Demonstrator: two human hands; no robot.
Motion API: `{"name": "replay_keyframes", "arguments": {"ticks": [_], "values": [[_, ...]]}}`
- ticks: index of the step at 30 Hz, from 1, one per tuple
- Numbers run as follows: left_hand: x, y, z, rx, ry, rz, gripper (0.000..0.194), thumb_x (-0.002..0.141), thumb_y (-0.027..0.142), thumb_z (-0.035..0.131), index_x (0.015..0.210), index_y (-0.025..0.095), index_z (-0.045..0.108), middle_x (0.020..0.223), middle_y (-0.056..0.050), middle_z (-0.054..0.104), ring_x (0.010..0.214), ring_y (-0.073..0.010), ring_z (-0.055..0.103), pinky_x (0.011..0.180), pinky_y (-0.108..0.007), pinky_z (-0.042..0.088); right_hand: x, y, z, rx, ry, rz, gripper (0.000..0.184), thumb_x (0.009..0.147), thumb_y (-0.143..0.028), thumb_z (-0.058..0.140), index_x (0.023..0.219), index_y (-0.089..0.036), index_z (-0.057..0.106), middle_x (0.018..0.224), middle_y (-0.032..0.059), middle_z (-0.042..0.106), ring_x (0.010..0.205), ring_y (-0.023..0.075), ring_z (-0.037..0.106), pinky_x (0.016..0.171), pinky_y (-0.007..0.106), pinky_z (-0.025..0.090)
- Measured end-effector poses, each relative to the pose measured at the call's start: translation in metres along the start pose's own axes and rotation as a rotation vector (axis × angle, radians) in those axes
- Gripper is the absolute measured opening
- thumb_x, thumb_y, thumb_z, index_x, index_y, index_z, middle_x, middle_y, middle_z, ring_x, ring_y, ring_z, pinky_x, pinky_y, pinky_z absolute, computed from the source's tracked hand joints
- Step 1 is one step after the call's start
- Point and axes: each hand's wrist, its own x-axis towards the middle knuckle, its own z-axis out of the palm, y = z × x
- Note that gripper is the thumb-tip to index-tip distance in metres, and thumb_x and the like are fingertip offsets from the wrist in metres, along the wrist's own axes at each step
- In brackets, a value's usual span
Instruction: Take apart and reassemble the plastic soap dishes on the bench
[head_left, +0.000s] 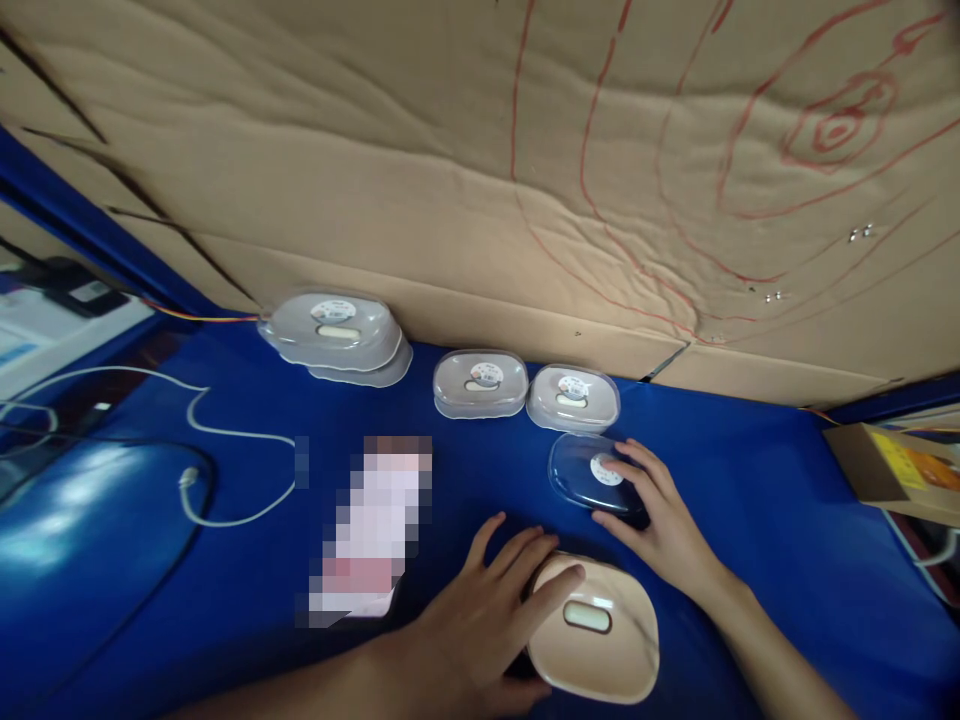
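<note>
A beige oval soap dish (592, 660), with a pale rounded slot in its middle, sits on the blue table at the lower centre. My left hand (487, 610) grips its left side, one finger lying across the rim and the others curled at the far edge. Farther back, a clear plastic lid (574, 475) with a round white label rests low over the table. My right hand (660, 520) holds that lid by its right end, fingers on top and thumb at the near edge. Blue shows through the lid.
Two lidded grey dishes, one (480, 390) beside another (574, 400), stand along the cardboard wall (375, 150). A stack of lidded dishes (334, 335) is farther left. A blurred-out phone-like object (367, 540), a white cable (247, 435) and a cardboard box (885, 470) lie around.
</note>
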Motion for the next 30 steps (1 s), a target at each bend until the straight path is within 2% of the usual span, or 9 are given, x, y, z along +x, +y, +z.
{"name": "replay_keyframes", "arguments": {"ticks": [3, 6, 11, 14, 17, 19, 22, 24, 30], "values": [[0.001, 0.000, -0.001, -0.030, 0.007, -0.008, 0.080, 0.088, 0.041, 0.078, 0.155, 0.020, 0.040, 0.153, -0.016, 0.057, 0.145, -0.0384, 0.050, 0.124, -0.071, 0.025, 0.000, 0.001, 0.001, -0.064, -0.033, 0.007, 0.053, 0.102, -0.043, 0.067, 0.151, -0.034, 0.048, 0.159, 0.0126, 0.048, 0.152, 0.0360, 0.042, 0.120, 0.063, 0.043], [0.001, 0.001, -0.002, -0.072, 0.033, -0.025, 0.078, 0.088, 0.043, 0.076, 0.154, 0.022, 0.039, 0.148, -0.015, 0.059, 0.142, -0.0365, 0.051, 0.125, -0.070, 0.023, 0.000, 0.002, 0.000, -0.133, -0.033, 0.029, 0.053, 0.104, -0.043, 0.064, 0.153, -0.034, 0.048, 0.159, 0.0132, 0.048, 0.150, 0.0371, 0.044, 0.118, 0.064, 0.043], [-0.001, -0.001, 0.006, -0.056, 0.177, -0.046, 0.083, 0.084, 0.039, 0.074, 0.155, 0.023, 0.035, 0.146, -0.016, 0.059, 0.138, -0.0370, 0.054, 0.124, -0.070, 0.024, -0.003, 0.000, -0.014, -0.145, -0.015, 0.016, 0.053, 0.108, -0.039, 0.056, 0.159, -0.035, 0.043, 0.162, 0.0132, 0.044, 0.152, 0.0367, 0.041, 0.119, 0.065, 0.039], [-0.001, -0.002, 0.007, -0.022, 0.272, -0.082, 0.087, 0.076, 0.033, 0.075, 0.153, 0.020, 0.035, 0.142, -0.018, 0.060, 0.133, -0.0389, 0.057, 0.122, -0.071, 0.026, -0.010, -0.012, -0.028, -0.024, -0.151, -0.118, 0.061, 0.107, -0.051, 0.055, 0.163, -0.033, 0.040, 0.168, 0.0120, 0.040, 0.155, 0.0353, 0.039, 0.123, 0.058, 0.040], [0.001, -0.001, 0.003, -0.047, 0.313, -0.123, 0.090, 0.072, 0.031, 0.074, 0.153, 0.021, 0.034, 0.139, -0.016, 0.061, 0.130, -0.0381, 0.059, 0.122, -0.068, 0.028, -0.015, -0.032, -0.033, 0.072, -0.367, -0.249, 0.089, 0.092, -0.073, 0.066, 0.165, -0.029, 0.038, 0.169, 0.0134, 0.041, 0.153, 0.0341, 0.044, 0.120, 0.047, 0.047], [0.002, -0.001, 0.001, -0.067, 0.317, -0.139, 0.092, 0.071, 0.029, 0.074, 0.152, 0.023, 0.031, 0.139, -0.015, 0.060, 0.130, -0.0371, 0.059, 0.121, -0.067, 0.029, -0.016, -0.042, -0.030, 0.055, -0.417, -0.279, 0.089, 0.089, -0.071, 0.072, 0.162, -0.029, 0.042, 0.167, 0.0126, 0.045, 0.152, 0.0325, 0.046, 0.120, 0.046, 0.048], [0.002, -0.001, -0.001, -0.096, 0.324, -0.160, 0.094, 0.070, 0.026, 0.074, 0.152, 0.025, 0.027, 0.139, -0.013, 0.060, 0.130, -0.0351, 0.059, 0.121, -0.065, 0.030, -0.016, -0.047, -0.024, 0.016, -0.379, -0.315, 0.077, 0.094, -0.063, 0.072, 0.158, -0.028, 0.048, 0.165, 0.0126, 0.049, 0.152, 0.0308, 0.047, 0.121, 0.046, 0.047], [0.003, -0.001, 0.000, -0.124, 0.317, -0.171, 0.096, 0.069, 0.026, 0.075, 0.152, 0.026, 0.025, 0.139, -0.012, 0.060, 0.129, -0.0342, 0.060, 0.121, -0.065, 0.029, -0.015, -0.045, -0.022, 0.010, -0.359, -0.341, 0.076, 0.095, -0.064, 0.070, 0.157, -0.025, 0.049, 0.164, 0.0141, 0.050, 0.152, 0.0307, 0.048, 0.121, 0.046, 0.047], [0.003, 0.000, 0.004, -0.055, 0.179, -0.154, 0.102, 0.073, 0.023, 0.080, 0.159, 0.031, 0.026, 0.147, -0.013, 0.057, 0.135, -0.0390, 0.056, 0.120, -0.075, 0.025, -0.016, -0.039, -0.027, 0.090, -0.301, -0.316, 0.070, 0.097, -0.059, 0.067, 0.156, -0.027, 0.049, 0.157, 0.0112, 0.059, 0.142, 0.0308, 0.060, 0.117, 0.042, 0.052]]}}
